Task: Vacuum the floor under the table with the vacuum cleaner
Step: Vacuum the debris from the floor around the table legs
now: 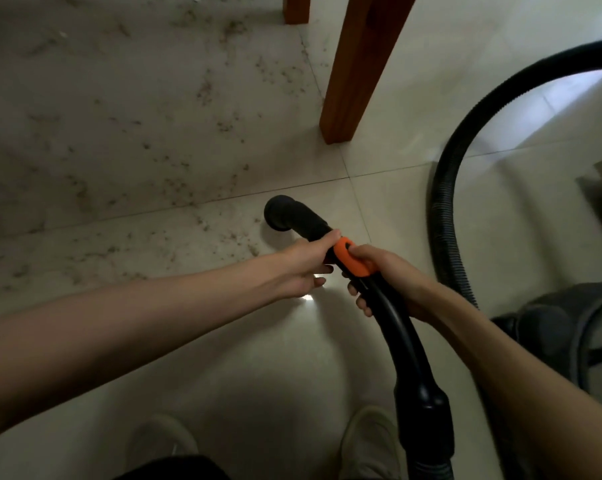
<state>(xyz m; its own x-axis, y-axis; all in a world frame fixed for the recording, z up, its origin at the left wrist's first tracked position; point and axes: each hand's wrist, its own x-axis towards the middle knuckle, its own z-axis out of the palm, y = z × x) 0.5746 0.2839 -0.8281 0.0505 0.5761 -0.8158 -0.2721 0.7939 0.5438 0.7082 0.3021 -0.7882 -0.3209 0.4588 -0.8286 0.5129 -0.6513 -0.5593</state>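
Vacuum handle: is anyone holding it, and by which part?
Both hands grip the black vacuum handle: left hand just ahead of the orange slider, right hand on and behind it.

1 head view looks steeply down, close over the floor (223, 341).

Nozzle (281, 213) front of hands; table leg (358, 69) behind, hose (445, 188) rt.
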